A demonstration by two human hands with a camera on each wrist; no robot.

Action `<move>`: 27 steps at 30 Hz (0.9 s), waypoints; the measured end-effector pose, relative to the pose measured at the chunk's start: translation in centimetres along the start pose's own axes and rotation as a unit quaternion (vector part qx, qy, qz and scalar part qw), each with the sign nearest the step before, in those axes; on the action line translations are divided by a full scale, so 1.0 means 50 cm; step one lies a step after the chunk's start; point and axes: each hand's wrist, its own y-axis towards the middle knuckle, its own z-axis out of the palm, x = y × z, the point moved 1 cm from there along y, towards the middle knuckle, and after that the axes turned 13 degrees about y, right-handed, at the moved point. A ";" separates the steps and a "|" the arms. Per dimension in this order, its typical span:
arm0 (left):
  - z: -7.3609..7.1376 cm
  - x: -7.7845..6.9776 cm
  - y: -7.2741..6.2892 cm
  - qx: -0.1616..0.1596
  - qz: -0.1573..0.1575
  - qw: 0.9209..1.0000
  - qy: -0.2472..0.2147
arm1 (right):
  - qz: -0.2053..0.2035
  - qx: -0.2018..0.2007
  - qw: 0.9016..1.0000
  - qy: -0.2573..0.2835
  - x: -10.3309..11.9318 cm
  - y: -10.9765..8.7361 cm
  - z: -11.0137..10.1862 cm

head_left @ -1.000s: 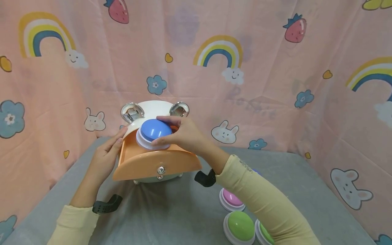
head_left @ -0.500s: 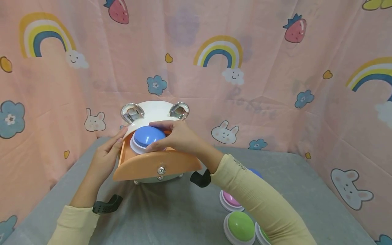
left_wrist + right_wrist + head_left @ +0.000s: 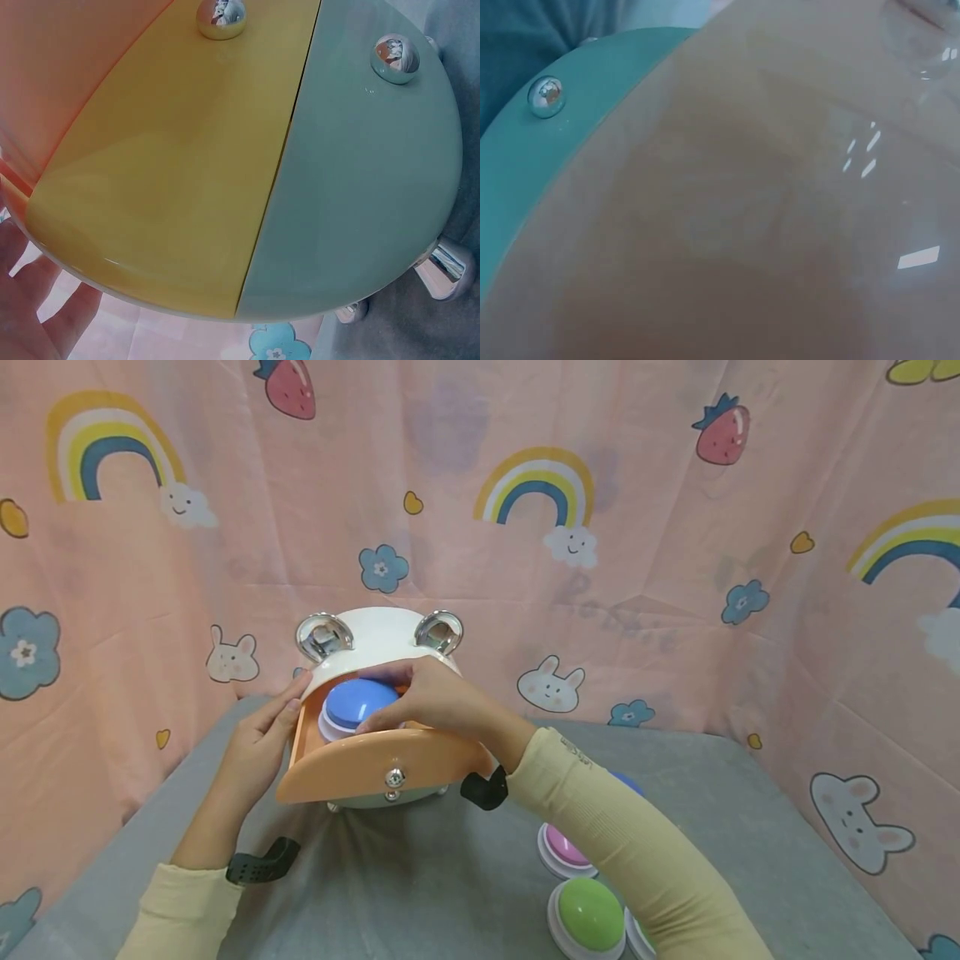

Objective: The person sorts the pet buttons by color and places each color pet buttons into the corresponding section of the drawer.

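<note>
A blue dome-topped push button [image 3: 362,702] with a white base sits low inside the pulled-out orange drawer [image 3: 386,767], on its left side. My right hand [image 3: 435,697] grips it, thumb on the near side and fingers on the far side, fingertips partly hidden. The drawer belongs to a small rounded cabinet [image 3: 382,631] with a white top, silver ear-like bells and a green lower drawer [image 3: 352,165]. My left hand [image 3: 258,747] rests with straight fingers against the cabinet's left side; its fingers [image 3: 71,319] show at the edge in the left wrist view.
Right of the cabinet on the grey cloth-covered table [image 3: 450,893] stand a pink button [image 3: 564,847], a green button [image 3: 591,914] and another partly hidden one [image 3: 637,935]. A blue button [image 3: 626,782] shows behind my right sleeve. A patterned pink curtain [image 3: 645,610] hangs behind.
My right hand has moved left and down with the blue button, lowering it into the orange drawer. The left hand and cabinet have stayed in place.
</note>
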 end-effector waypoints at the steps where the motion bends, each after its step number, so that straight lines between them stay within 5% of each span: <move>1: 0.000 0.000 0.000 0.001 -0.001 1.000 0.000 | 0.004 0.004 1.000 0.003 0.000 0.001 0.000; 14: -0.001 -0.003 -0.001 0.001 -0.003 1.000 0.001 | 0.017 0.034 0.999 -0.023 -0.010 0.022 0.003; 27: 0.001 0.001 0.000 -0.001 -0.001 1.000 0.001 | 0.050 0.070 0.994 0.068 -0.025 0.029 0.011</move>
